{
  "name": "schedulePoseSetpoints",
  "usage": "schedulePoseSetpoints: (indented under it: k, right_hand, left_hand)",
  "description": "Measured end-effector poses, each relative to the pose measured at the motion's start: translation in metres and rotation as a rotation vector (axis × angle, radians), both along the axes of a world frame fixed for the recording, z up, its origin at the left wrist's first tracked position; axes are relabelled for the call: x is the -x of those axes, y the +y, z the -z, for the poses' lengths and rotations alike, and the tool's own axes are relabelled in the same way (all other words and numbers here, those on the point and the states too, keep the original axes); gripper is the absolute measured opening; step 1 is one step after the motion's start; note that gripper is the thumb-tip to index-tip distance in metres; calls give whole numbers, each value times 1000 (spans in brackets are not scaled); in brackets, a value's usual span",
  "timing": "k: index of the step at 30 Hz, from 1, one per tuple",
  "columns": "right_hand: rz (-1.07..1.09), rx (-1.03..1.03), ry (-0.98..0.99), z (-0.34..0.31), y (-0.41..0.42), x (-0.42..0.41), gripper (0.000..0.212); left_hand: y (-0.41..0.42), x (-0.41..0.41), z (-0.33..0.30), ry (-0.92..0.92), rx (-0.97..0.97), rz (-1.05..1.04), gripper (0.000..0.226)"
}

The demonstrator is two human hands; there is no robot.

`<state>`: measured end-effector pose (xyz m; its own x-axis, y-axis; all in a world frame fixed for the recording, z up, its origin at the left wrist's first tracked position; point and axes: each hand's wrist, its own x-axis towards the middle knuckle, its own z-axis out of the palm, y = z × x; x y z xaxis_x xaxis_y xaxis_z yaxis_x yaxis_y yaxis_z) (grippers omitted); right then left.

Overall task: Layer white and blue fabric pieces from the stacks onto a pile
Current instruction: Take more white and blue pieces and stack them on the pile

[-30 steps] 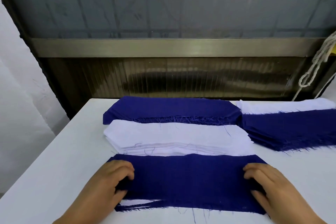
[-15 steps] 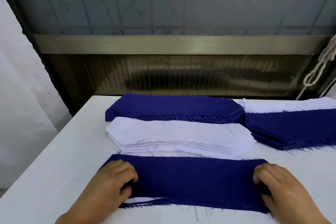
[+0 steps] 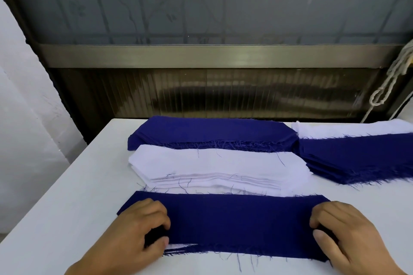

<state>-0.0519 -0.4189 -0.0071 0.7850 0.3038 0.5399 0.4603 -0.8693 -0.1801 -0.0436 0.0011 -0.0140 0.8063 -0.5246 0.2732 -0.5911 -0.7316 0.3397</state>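
A dark blue fabric strip [image 3: 239, 225] lies flat on top of the near pile, with a sliver of white fabric [image 3: 181, 246] showing under its front left edge. My left hand [image 3: 143, 232] grips the strip's left end with curled fingers. My right hand [image 3: 344, 236] grips its right end the same way. Just behind lies the white stack [image 3: 214, 169], and behind that the blue stack [image 3: 212, 133].
At the right sits another pile, blue pieces [image 3: 362, 158] over white ones [image 3: 348, 128]. All rest on a white table [image 3: 67, 196] against a dark window wall. A knotted cord [image 3: 388, 82] hangs at the far right. A white curtain [image 3: 24, 118] borders the left.
Both hands have stayed on the ends of the blue strip, shifting it slightly on the pile. The camera has tilted a little.
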Motion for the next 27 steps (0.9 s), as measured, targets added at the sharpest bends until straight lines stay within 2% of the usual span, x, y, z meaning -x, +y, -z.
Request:
schedulePoseSetpoints:
  k: [1, 3, 6, 9, 12, 15, 18, 20, 23, 27]
  right_hand:
    - [-14, 5, 6, -1, 3, 1, 25]
    - [-38, 45, 31, 0, 11, -1, 25]
    - [-28, 115, 75, 5, 16, -5, 5]
    - [91, 64, 249, 3, 2, -8, 29]
    - [204, 128, 359, -5, -12, -13, 28]
    - [276, 188, 333, -11, -8, -27, 24]
    - [197, 90, 266, -16, 14, -44, 19]
    - [98, 50, 217, -18, 28, -61, 16]
    - [0, 54, 243, -12, 42, -85, 33]
    - [-27, 53, 198, 1, 49, -92, 32]
  left_hand:
    - [0, 1, 0, 7, 19, 15, 2]
    - [0, 1, 2, -1, 58, -2, 15]
    - [-2, 0, 5, -19, 60, -77, 14]
    - [4, -3, 6, -29, 46, -184, 14]
    - [9, -13, 3, -32, -54, -332, 28]
    - [-7, -30, -4, -97, -145, -405, 34]
    - [-36, -51, -16, -192, -61, -364, 14]
    - [-48, -69, -19, -222, -62, -340, 26]
    - [-53, -88, -13, -168, -123, -311, 44]
    - [-49, -89, 1, -104, -60, -296, 44]
